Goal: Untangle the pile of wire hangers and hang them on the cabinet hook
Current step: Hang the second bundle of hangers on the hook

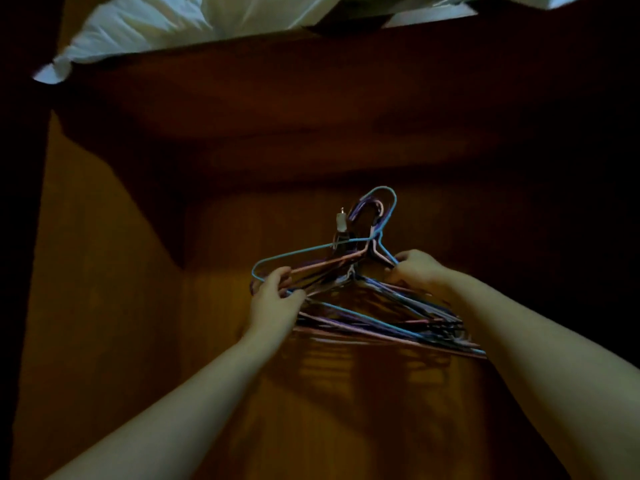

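Blue, pink, purple wire hangers [367, 306] bunched; both hands gripping.

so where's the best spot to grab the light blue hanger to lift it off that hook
Grip the light blue hanger at its twisted neck, just under the curved top, coming from the right. Its loop sits outermost and highest over the cabinet hook, so it should lift up and clear first.

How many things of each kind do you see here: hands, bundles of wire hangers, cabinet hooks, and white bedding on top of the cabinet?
Hands: 2, left hand and right hand, both gripping the hangers
Hanger bundle: 1; single wires overlap too much to count
Cabinet hook: 1
White bedding: 1
Total: 5
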Motion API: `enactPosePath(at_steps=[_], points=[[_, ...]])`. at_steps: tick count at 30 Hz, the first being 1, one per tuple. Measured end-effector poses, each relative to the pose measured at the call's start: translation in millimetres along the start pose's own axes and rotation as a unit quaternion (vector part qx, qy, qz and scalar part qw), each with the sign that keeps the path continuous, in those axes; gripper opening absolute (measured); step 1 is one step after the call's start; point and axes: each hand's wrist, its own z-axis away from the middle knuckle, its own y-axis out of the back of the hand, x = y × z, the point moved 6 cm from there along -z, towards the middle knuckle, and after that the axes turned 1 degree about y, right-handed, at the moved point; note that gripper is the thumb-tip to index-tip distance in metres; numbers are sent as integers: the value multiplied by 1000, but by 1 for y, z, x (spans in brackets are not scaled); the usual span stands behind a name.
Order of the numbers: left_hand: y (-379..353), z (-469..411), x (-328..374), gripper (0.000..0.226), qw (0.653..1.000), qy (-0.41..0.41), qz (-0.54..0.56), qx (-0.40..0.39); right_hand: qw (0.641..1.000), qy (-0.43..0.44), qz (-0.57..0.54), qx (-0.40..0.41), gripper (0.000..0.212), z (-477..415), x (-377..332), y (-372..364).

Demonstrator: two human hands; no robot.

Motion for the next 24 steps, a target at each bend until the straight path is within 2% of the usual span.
enactPosePath(at_steps=[3,6,9,13,17,21,24], points=[[4,-12,-9,44,999,-2,-36,17,1000,12,1,-7,23,-15,1,-7],[6,-21,-22,44,998,4,-54,23,999,32,9,-14,18,-23,-5,-11],[8,-33,-35,48,997,10,-70,14,992,50,109,-31,18,-34,-17,-21],[4,-49,-48,51,995,14,-99,-7,956,61,286,-38,29,-45,-20,-35],[-8,-52,-64,55,989,26,-142,-34,917,81,388,-49,41,-30,-11,-57],[-30,-49,-73,68,971,16,-222,-83,870,170,461,27,52,-14,-23,-74],[-39,-61,-66,76,945,-40,-313,-80,864,199,458,66,54,-16,-20,-79]])
